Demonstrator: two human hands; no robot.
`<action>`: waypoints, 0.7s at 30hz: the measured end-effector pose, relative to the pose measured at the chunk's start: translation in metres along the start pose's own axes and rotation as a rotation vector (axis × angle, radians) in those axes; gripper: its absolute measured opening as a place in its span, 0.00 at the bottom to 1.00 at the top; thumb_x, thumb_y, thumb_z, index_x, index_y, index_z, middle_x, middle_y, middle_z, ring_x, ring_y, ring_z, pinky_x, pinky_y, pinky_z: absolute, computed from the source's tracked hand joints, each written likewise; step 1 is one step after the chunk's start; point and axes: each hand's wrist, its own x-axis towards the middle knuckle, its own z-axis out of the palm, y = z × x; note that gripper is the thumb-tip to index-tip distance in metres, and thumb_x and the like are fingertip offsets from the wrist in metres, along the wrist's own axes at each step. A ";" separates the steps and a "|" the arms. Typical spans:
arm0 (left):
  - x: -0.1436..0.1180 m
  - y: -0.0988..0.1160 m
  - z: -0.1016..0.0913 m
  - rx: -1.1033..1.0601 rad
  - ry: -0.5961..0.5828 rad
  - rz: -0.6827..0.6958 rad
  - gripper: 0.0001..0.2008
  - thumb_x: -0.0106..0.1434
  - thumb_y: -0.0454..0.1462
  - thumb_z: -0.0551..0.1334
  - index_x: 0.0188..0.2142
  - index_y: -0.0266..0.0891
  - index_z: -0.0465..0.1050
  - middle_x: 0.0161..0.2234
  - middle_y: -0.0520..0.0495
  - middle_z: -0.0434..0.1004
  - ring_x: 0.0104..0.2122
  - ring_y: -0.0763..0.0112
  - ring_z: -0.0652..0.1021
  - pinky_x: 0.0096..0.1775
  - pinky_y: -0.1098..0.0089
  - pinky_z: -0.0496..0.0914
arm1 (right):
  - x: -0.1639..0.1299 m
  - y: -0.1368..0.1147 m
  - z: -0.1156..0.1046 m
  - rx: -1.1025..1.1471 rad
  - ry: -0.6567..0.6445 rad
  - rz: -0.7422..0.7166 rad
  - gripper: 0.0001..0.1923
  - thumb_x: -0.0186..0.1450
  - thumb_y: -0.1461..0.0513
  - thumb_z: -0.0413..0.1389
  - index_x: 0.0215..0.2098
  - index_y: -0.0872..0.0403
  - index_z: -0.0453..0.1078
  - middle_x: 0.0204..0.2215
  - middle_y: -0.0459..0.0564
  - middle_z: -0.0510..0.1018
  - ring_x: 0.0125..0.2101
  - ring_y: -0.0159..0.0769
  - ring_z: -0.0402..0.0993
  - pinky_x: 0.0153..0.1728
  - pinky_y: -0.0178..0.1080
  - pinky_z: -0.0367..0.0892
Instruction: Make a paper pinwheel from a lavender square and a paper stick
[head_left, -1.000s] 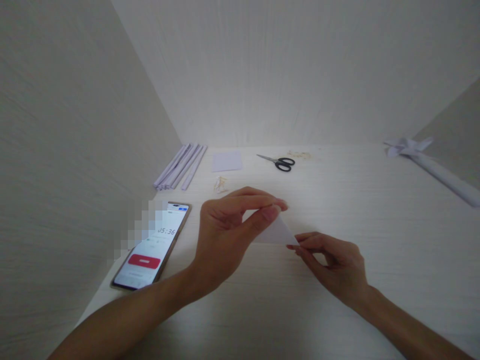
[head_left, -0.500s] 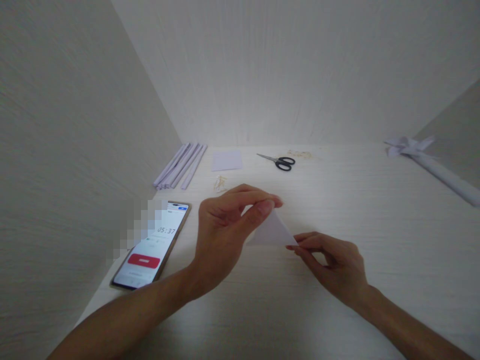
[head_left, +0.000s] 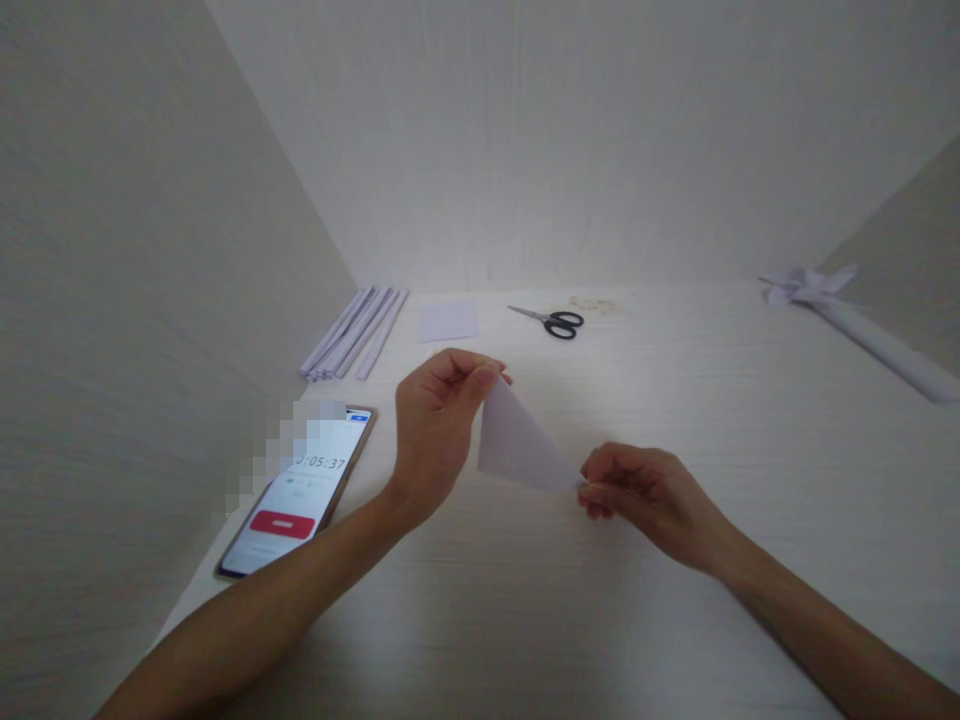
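Between my hands, above the white table, is a pale sheet of paper (head_left: 517,440) that shows as a roughly triangular shape. My left hand (head_left: 446,430) pinches its top corner between thumb and fingers. At the lower right, the paper's pointed corner is pinched in my right hand (head_left: 637,500). Whether the paper is folded or turned edge-on I cannot tell. Beyond my left hand lies a flat square of paper (head_left: 448,321), and to its right are scissors (head_left: 551,321) with black handles.
Several rolled paper sticks (head_left: 356,335) lie at the back left. A phone (head_left: 300,500) showing a timer rests left of my left forearm. A long paper roll (head_left: 885,350) with a bow-like end lies at the right. Small scraps (head_left: 592,305) are by the back wall (head_left: 480,150).
My left hand has moved left and slightly up with its corner, so the paper is turned and shows more of its face. My right hand has shifted slightly and keeps its pinch.
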 end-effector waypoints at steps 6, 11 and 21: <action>0.001 0.002 -0.001 -0.149 -0.068 -0.146 0.04 0.51 0.34 0.61 0.22 0.36 0.70 0.21 0.53 0.72 0.23 0.79 0.69 0.27 0.77 0.62 | 0.001 -0.001 -0.006 -0.172 -0.013 -0.058 0.09 0.59 0.60 0.51 0.22 0.55 0.63 0.19 0.45 0.70 0.22 0.28 0.66 0.22 0.30 0.60; 0.002 0.011 -0.002 -0.320 -0.168 -0.324 0.05 0.49 0.34 0.62 0.21 0.35 0.69 0.20 0.52 0.69 0.22 0.80 0.67 0.26 0.76 0.61 | 0.002 -0.001 -0.014 -0.235 0.033 -0.139 0.09 0.60 0.60 0.50 0.24 0.55 0.63 0.20 0.45 0.70 0.23 0.28 0.66 0.23 0.31 0.60; 0.007 0.011 -0.001 -0.384 -0.201 -0.382 0.03 0.50 0.34 0.62 0.22 0.34 0.71 0.21 0.52 0.71 0.23 0.81 0.68 0.28 0.77 0.62 | 0.003 0.000 -0.014 -0.100 0.069 -0.106 0.08 0.58 0.60 0.52 0.24 0.56 0.64 0.19 0.45 0.71 0.22 0.27 0.68 0.22 0.30 0.62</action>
